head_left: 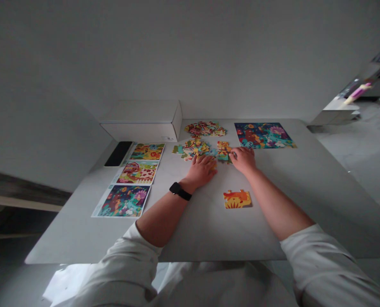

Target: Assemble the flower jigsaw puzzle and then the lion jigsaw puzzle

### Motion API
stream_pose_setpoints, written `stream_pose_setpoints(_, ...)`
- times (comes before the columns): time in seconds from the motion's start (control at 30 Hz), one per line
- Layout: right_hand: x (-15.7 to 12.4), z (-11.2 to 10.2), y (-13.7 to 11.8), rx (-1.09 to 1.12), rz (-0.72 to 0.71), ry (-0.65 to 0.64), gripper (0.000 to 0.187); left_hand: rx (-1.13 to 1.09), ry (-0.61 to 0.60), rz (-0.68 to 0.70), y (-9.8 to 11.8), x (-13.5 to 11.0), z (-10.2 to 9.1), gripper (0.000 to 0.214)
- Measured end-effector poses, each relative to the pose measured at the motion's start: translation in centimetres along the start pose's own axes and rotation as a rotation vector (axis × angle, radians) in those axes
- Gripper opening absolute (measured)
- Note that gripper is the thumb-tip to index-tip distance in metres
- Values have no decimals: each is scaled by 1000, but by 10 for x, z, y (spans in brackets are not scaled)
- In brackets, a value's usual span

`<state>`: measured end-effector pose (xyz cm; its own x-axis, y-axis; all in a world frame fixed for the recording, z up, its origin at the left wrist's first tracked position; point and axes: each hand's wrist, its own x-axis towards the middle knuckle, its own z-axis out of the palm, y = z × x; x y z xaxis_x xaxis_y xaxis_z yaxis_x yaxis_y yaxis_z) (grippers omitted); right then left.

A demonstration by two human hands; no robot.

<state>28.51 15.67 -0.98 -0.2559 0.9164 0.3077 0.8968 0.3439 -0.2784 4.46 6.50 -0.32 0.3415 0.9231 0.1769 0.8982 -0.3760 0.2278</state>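
No writing is legible here. The small label on the long white cardboard box is too blurred.

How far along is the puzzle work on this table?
Done: the blue puzzle lies complete, and a small orange section is joined. In hand: the left hand and right hand rest on the mixed pile. Left: that pile and the red pile behind it are loose pieces.

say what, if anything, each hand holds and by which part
Neither hand clearly grips anything. The left hand lies flat at the loose puzzle pieces; the right hand touches their near edge.
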Motion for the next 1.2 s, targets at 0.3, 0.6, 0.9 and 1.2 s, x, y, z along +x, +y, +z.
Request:
stream_pose_setpoints(0.3, -3, 3, -2, 44, -161, -25, 35, 14, 45, 1, -3, 2, 2, 48)
stream_pose_setpoints(0.6, -5, 1, -1, 29, -103, -31, 48, -5, 96, -58, -6, 1, -3, 42)
stream_pose_setpoints(0.9, -4, -1, -10, 36, -178, -20, 39, 17, 110, -244, -9, 1, -5, 44)
stream_pose_setpoints(1.2, -12, -8, -37, 85, -392, -124, 41, -15, 65, -212, -16, 5, -7, 62)
